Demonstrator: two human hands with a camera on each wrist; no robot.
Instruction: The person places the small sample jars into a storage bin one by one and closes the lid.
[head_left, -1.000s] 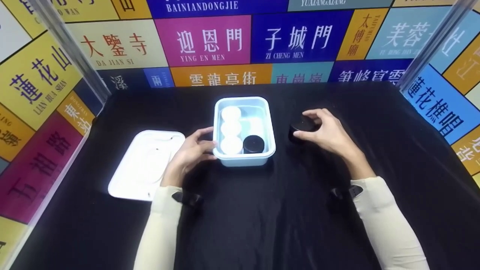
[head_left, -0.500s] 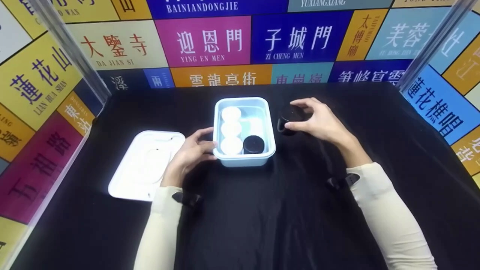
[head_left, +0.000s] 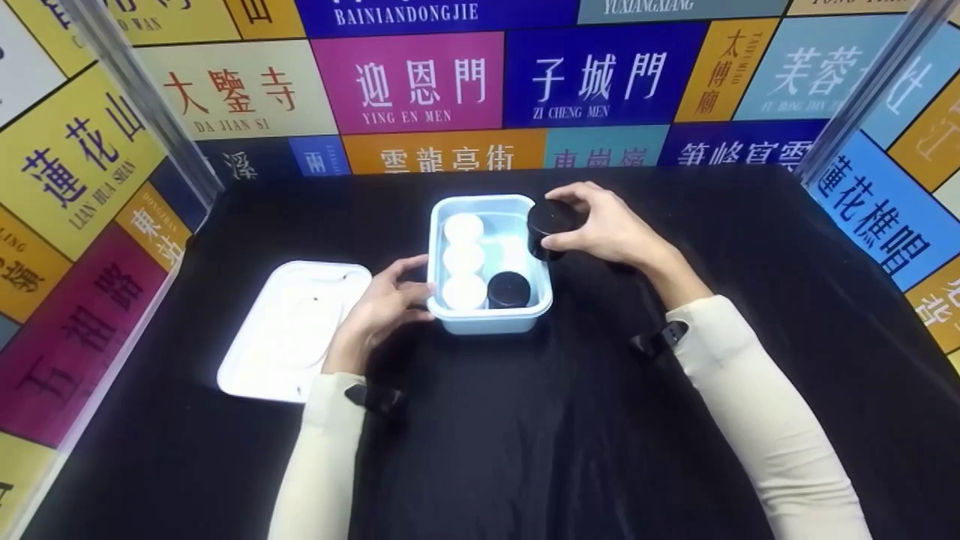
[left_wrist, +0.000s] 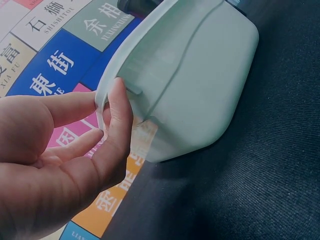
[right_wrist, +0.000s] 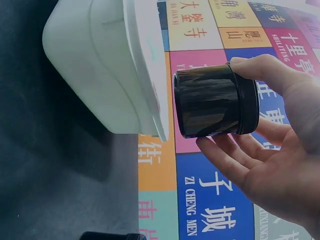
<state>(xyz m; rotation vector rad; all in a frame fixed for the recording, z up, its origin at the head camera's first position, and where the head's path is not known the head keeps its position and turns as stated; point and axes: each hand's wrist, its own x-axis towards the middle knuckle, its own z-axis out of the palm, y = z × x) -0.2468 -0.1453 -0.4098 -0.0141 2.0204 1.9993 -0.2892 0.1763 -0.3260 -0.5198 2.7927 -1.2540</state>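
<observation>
Above the right rim of the pale blue-green plastic container, my right hand holds a black lidded jar. Its thumb and fingers grip the jar round the lid end, and in the right wrist view the jar is apart from the container. My left hand holds the container's left rim, thumb against the outer wall under the lip. Inside the container, three white round-topped pieces stand in a column along the left side. A black jar stands at the near right corner inside.
A white lid lies on the black cloth left of the container, partly behind my left hand. A dark object shows at the right wrist view's lower edge. Colourful panels with characters wall the back and sides.
My right hand has lifted the black jar and carried it left, from beside the container to above its right rim. The left hand and container stay in place.
</observation>
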